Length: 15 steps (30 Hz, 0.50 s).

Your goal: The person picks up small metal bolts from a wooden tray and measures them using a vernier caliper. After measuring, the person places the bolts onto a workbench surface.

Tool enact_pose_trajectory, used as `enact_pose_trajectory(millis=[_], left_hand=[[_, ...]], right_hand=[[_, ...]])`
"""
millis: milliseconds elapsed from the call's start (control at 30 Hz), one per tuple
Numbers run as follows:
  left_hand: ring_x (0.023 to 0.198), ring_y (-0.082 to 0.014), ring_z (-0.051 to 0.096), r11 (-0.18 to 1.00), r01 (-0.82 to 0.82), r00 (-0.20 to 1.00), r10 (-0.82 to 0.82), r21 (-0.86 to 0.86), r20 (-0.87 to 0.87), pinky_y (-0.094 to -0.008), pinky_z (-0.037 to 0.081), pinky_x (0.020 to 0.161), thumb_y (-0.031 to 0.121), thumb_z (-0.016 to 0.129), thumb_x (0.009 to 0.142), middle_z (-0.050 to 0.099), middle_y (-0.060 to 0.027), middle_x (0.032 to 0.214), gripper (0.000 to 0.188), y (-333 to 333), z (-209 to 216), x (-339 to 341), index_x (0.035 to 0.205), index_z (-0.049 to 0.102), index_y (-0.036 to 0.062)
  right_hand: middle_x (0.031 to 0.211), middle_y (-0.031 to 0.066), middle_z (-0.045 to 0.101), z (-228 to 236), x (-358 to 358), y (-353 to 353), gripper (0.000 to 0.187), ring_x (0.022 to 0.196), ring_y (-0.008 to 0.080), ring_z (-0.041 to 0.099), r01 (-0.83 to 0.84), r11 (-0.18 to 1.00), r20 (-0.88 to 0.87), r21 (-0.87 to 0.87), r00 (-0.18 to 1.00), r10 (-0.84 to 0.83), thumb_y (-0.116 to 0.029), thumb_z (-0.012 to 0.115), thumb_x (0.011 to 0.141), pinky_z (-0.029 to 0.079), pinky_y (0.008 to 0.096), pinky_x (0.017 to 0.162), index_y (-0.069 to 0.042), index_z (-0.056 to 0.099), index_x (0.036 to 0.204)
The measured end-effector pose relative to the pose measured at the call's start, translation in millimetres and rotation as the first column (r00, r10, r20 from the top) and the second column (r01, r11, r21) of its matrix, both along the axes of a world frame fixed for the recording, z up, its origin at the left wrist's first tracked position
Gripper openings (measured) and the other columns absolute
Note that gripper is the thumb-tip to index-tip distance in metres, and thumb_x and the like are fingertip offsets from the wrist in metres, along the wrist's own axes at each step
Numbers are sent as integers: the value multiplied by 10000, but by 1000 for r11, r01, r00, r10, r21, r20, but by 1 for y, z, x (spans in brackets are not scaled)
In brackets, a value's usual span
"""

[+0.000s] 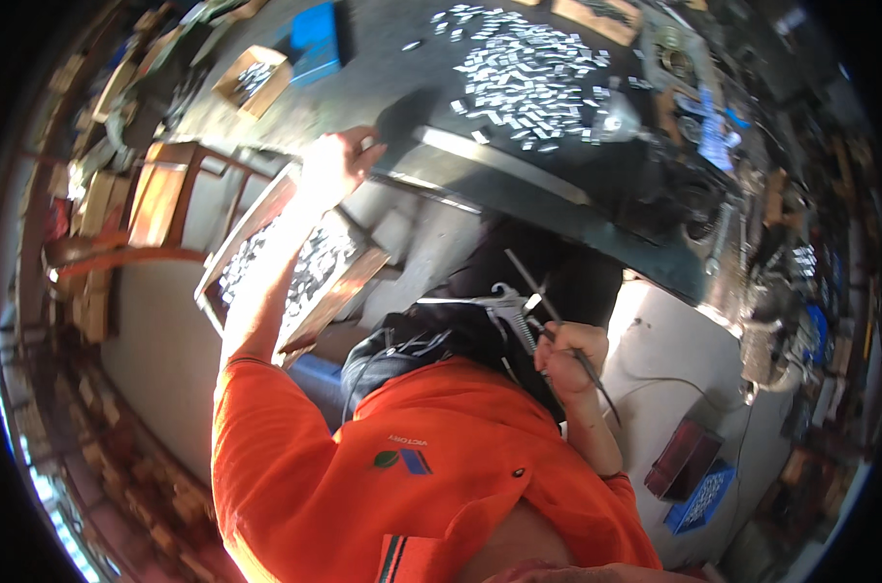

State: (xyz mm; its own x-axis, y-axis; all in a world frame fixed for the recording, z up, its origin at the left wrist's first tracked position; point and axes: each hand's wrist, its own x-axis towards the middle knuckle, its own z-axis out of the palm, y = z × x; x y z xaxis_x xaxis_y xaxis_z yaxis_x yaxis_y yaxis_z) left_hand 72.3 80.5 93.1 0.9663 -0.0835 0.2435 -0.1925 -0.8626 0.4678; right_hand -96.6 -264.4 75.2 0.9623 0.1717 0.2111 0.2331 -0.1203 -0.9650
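My left hand (336,163) is up by the near edge of the workbench, its wrist above a wooden box (339,301) of small shiny metal pieces. Its fingers are curled together, and glare hides what may be between them. Near my lap, my right hand (572,358) is closed around a thin, dark file (530,275), held at a slant with its tapered end toward me. Just beyond that hand lies a pale metal tool (506,303) with a hooked end and a coil spring. A flat metal strip (499,163) runs along the bench edge.
Many small metal pieces (528,83) are spread over the dark bench (392,58). A small open carton (254,83) and a blue box (315,44) stand at the back left. Tools clutter the right side. A wooden stool (164,194) and a blue crate (701,500) are on the floor.
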Motion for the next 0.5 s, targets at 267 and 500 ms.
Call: enact_pose_trajectory(millis=[267,500], left_hand=[[716,-287,642,967,-184,894,239,178,-379,-382,512,657,50,518,758,646,-123,779,336,175,-151,-140,1069,608,140],[865,-306,611,899,-153,854,330,410,-403,-405,484,779,137,583,809,634,-127,879,128,121,-164,-117,930,627,138]], right_hand=[[478,70,393,-2,9,13,273,406,120,400,-118,992,-17,50,993,119,203,367,631,366,245,349,-27,281,512],[478,75,403,-1,8,12,293,399,121,411,-101,995,-8,-2,995,101,220,399,614,364,241,345,-23,275,506]])
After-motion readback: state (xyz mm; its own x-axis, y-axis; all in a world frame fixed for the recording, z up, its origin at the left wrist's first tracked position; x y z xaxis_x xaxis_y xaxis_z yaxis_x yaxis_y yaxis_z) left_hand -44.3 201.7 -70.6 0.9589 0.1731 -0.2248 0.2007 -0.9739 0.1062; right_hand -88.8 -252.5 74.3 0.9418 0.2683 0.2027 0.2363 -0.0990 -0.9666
